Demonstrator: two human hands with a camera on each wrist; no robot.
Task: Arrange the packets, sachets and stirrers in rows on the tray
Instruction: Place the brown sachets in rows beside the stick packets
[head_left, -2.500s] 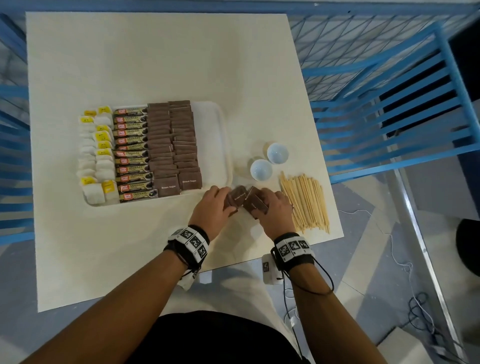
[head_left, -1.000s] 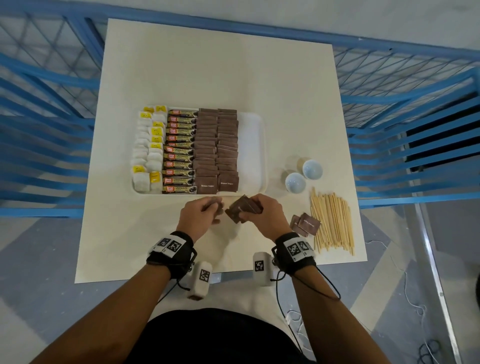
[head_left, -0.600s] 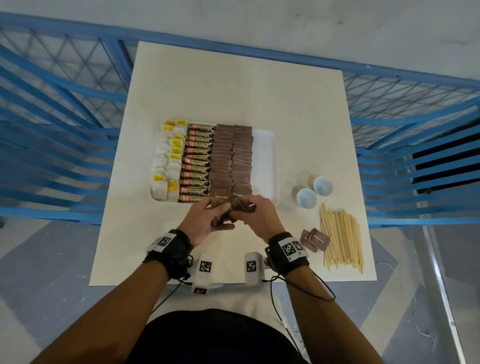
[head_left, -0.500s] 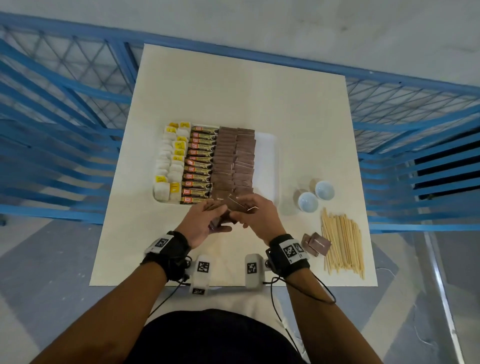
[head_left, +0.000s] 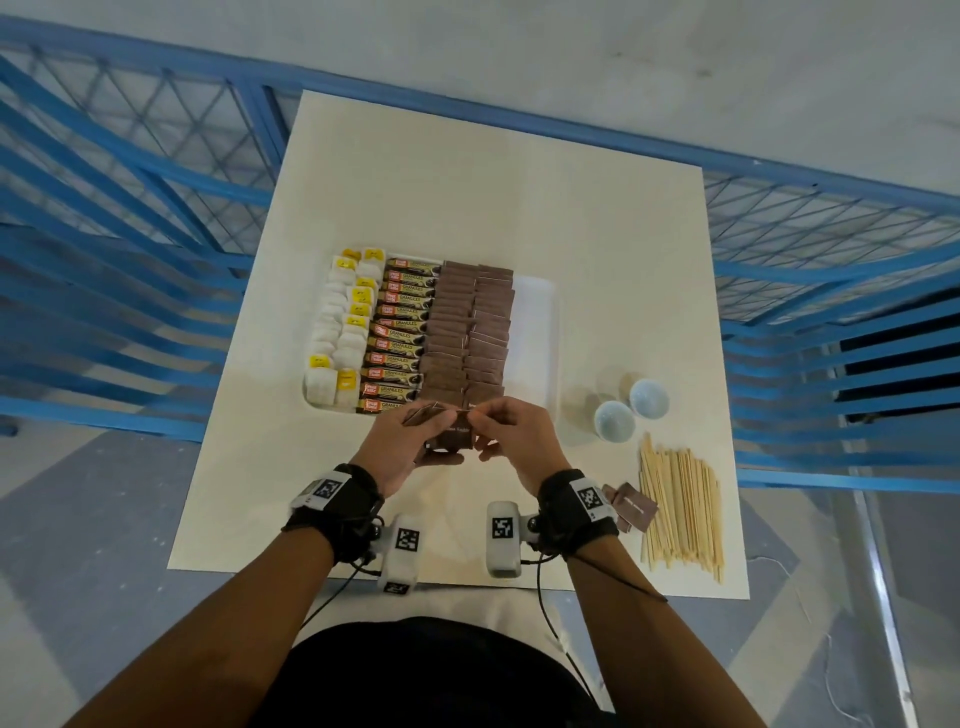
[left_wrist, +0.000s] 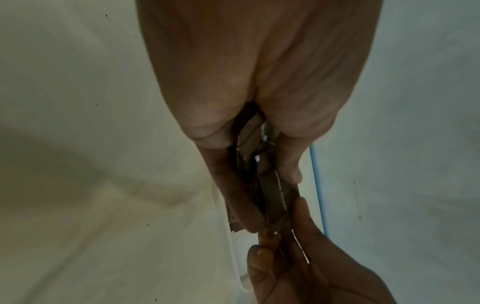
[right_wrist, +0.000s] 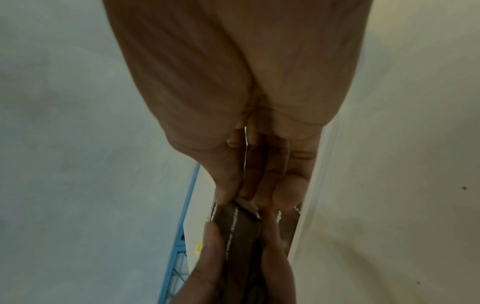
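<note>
**Tray stock, partly filled: rows laid, stirrers outstanding**

Worktop (head_left: 467, 182): pale square surface, carrying every item listed.

Tray (head_left: 537, 332): white, near the worktop's left edge, toward the front. Its right strip was bare; the rest was filled in rows running front to back.

Rows on the tray, left to right: white sachets with yellow tags (head_left: 343, 332), two columns; granules packets (head_left: 402, 332), one column; brown sugar packets (head_left: 467, 327), two overlapping columns.

Stirrers (head_left: 680, 504): wooden, a loose bundle at the front right corner of the worktop, none yet on the tray.

Two small cups (head_left: 631, 410): white, beyond the stirrers, right of the tray.

Loose brown packets (head_left: 631, 506): a few on the worktop just left of the stirrers, still to be placed.

Held packets (head_left: 449, 434): a small stack of brown sugar packets, above the tray's front edge.

Left hand (head_left: 402, 447): fingers curled about the stack, gripping it.

Right hand (head_left: 519, 436): fingertips pinching one packet at the stack's top edge, apparently peeling it off.

Judgement: well advanced; held and loose brown packets and all stirrers remained.
</note>
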